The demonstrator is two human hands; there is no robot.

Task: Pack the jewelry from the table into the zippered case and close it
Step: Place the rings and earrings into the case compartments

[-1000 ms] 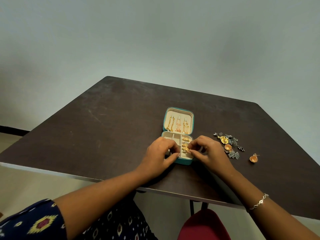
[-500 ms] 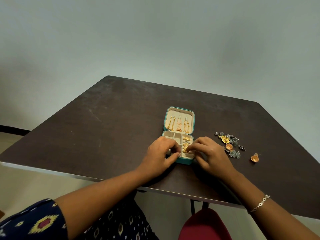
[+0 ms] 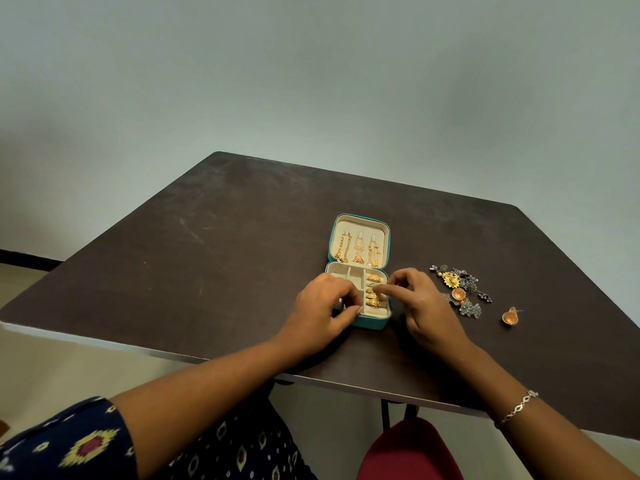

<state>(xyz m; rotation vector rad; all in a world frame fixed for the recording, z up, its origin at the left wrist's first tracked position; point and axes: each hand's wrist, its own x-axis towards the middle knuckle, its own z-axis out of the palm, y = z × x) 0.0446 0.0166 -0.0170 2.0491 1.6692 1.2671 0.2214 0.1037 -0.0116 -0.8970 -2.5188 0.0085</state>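
Head view: teal case (image 3: 372, 322) open on dark scuffed table (image 3: 207, 254), near front edge. Cream padded lining; three gold chains (image 3: 358, 251) hang in raised lid. Left hand (image 3: 322, 303) grips case front-left corner, thumb on rim. Right hand (image 3: 422, 303): forefinger at gold domed rings (image 3: 373, 299) in right slot; pinch or mere touch, cannot tell. Silver filigree jewelry (image 3: 460, 289) and orange dome earring (image 3: 509, 317) lie right of case.

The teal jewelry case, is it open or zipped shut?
Open. The teal jewelry case has its lid laid back, showing gold jewelry hung inside, tray compartments exposed.
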